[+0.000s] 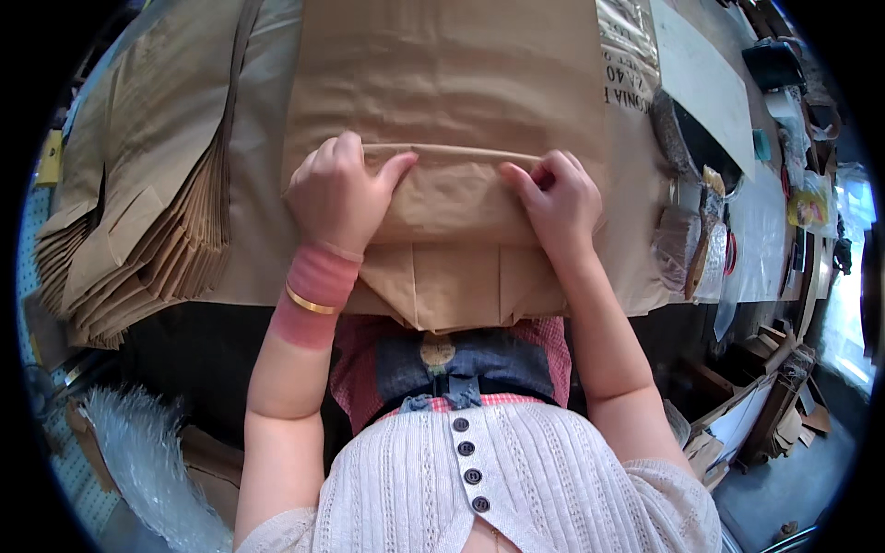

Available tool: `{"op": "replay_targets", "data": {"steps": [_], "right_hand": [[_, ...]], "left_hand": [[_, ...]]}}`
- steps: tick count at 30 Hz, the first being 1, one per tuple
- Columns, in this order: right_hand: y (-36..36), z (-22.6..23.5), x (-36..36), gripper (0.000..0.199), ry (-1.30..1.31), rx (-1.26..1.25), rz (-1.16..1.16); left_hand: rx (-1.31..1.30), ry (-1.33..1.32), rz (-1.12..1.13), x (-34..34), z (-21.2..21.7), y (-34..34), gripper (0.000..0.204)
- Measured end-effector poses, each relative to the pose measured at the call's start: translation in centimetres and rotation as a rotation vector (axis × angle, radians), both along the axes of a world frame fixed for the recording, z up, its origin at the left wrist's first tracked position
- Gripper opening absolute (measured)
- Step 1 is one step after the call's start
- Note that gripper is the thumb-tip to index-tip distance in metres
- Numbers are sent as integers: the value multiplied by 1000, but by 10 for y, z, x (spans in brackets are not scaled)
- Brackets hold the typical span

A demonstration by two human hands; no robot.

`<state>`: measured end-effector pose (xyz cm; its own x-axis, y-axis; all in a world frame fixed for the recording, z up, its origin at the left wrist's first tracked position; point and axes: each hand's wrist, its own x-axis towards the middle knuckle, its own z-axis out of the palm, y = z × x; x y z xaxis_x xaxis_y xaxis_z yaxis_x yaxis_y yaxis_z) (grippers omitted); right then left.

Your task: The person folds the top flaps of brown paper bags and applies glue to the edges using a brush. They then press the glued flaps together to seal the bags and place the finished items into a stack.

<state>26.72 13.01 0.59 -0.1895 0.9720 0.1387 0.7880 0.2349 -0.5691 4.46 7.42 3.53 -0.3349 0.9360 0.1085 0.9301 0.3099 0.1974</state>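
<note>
A large brown paper bag point(442, 83) lies flat in front of me, its near part bent into a fold with a raised crease across it. At the left end of that crease, my left hand point(341, 189) is closed on the paper, its thumb stretched along the fold. My right hand point(562, 198) pinches the other end, fingers curled and thumb pointing inward. Between my hands and my body the bag's creased bottom flap point(452, 276) reaches the table's near edge.
On the left, a fanned stack of brown paper bags point(166, 230) overhangs the table edge. To the right lie a brush-like tool point(708, 230), a white sheet point(705, 83) and plastic-wrapped items point(676, 244). Clear plastic strips point(147, 461) and cardboard pieces point(784, 415) sit lower down.
</note>
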Motion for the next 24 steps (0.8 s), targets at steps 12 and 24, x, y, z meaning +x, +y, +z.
{"op": "replay_targets", "data": {"steps": [12,24], "right_hand": [[-51,16,-11,86,-194,100,403],[-39,61,33,37,258,72,354]], "left_hand": [[-169,27,-536,5,-8,-35,93],[159,130,-572,50,-15,22,16]]}}
